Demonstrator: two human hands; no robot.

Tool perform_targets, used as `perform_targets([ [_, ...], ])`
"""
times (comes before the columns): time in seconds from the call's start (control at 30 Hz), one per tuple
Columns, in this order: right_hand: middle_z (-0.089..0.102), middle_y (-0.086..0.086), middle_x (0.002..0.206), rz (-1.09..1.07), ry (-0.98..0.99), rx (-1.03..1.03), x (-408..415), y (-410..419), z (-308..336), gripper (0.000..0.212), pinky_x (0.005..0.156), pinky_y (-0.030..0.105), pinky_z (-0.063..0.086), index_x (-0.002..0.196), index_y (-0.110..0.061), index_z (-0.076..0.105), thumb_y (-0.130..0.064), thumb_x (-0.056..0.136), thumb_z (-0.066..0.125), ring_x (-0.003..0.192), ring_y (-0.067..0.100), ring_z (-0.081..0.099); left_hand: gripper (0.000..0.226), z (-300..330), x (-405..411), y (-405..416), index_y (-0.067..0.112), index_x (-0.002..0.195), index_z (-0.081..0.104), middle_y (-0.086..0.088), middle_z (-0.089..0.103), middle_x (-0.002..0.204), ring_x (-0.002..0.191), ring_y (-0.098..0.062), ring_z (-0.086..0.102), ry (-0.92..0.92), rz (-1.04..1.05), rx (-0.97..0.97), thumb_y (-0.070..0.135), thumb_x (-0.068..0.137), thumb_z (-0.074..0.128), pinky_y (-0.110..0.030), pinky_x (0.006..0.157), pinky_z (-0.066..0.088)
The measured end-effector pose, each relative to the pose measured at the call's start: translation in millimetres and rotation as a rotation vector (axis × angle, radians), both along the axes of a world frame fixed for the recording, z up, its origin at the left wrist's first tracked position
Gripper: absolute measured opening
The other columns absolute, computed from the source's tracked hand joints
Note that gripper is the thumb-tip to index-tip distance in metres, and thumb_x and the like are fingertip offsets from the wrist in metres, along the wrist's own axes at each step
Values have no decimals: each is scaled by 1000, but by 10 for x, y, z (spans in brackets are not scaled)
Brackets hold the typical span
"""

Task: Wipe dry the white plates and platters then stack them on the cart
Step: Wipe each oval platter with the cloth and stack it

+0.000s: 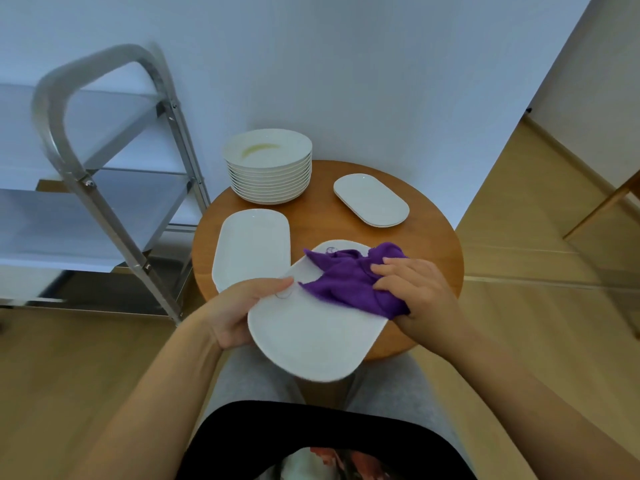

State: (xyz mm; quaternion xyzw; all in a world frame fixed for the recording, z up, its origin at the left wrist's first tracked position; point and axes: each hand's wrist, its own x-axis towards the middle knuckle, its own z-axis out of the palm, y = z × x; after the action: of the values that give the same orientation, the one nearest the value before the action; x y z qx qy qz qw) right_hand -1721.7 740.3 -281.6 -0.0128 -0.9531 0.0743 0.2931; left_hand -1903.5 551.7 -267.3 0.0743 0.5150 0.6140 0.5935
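Nothing sits on the cart (104, 140) at left yet. Your left hand (239, 308) grips the platter (311, 337) above the counter (429, 258); right-hand fingers (391, 271) bunch the purple cloth (346, 278) onto it. Far stack of plates (268, 168) and two platters await.

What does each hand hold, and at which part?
Left hand grips the white platter at its left edge; right hand holds the purple cloth bunched on it.

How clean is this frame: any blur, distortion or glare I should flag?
Head view: wide-angle bending bows the cart frame and wall edges; the cart's handle is smeared by motion blur; the held platter blurs at its near rim; lighting is soft and even, without harsh glare.
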Motion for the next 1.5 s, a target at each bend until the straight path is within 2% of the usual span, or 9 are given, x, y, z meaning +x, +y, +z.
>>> perform_targets([
  [0.27,69,-8,78,-233,-212,-1120,-23,-132,108,30,62,23,52,83,-27,65,-12,65,84,71,8,65,99,-152,1,237,30,136,41,-1,40,147,139,-28,30,68,58,107,88,55,34,-48,113,21],
  [0.37,72,4,74,-104,-124,-1586,-49,-248,87,37,49,26,51,93,-16,66,-11,60,82,61,17,66,82,-220,166,287,30,132,44,6,50,138,133,-22,42,264,74,210,76,66,58,-37,104,38],
  [0.5,72,13,97,-51,-93,-1879,-139,-369,64,46,59,29,56,103,-13,66,-27,60,76,77,27,69,53,-346,321,335,26,111,70,-7,65,121,114,-27,60,-24,206,464,31,61,86,-40,87,53],
  [0.93,70,5,84,-552,427,-1391,-67,-308,149,18,53,29,52,104,-23,63,-35,92,57,69,19,68,51,-174,147,236,22,103,61,-6,68,104,106,-29,60,176,298,266,-10,63,58,-33,71,56],
  [1.07,41,-12,141,-125,-153,-985,-244,-386,291,54,97,30,44,135,-39,34,-39,83,48,124,10,45,51,-60,188,285,15,102,62,-13,64,102,100,-29,60,220,-38,178,-4,55,59,-33,72,54],
  [1.2,-30,-23,142,78,-727,-232,-344,-301,302,89,106,29,-23,148,-29,-15,-44,86,47,131,-2,-33,39,20,113,284,9,89,63,-10,67,83,82,-24,65,269,-242,83,-1,52,56,-31,65,55],
  [1.33,18,-19,153,170,-887,-266,-413,-167,456,87,116,38,8,146,-42,12,-42,79,67,140,5,13,46,39,68,208,13,95,64,-9,70,86,82,-24,67,312,-457,-26,-1,51,60,-33,67,55],
  [1.4,51,-22,126,178,-911,-421,-453,-152,514,68,96,27,46,128,-47,39,-43,72,76,113,3,49,46,68,71,207,16,91,66,-8,70,86,83,-24,68,370,-554,-10,2,48,66,-34,71,55],
  [1.5,64,-20,94,223,-946,-622,-490,-96,560,39,66,17,54,97,-44,55,-38,68,81,87,2,63,38,139,55,195,16,83,70,-9,68,88,90,-28,64,436,-627,51,16,45,70,-36,75,52],
])
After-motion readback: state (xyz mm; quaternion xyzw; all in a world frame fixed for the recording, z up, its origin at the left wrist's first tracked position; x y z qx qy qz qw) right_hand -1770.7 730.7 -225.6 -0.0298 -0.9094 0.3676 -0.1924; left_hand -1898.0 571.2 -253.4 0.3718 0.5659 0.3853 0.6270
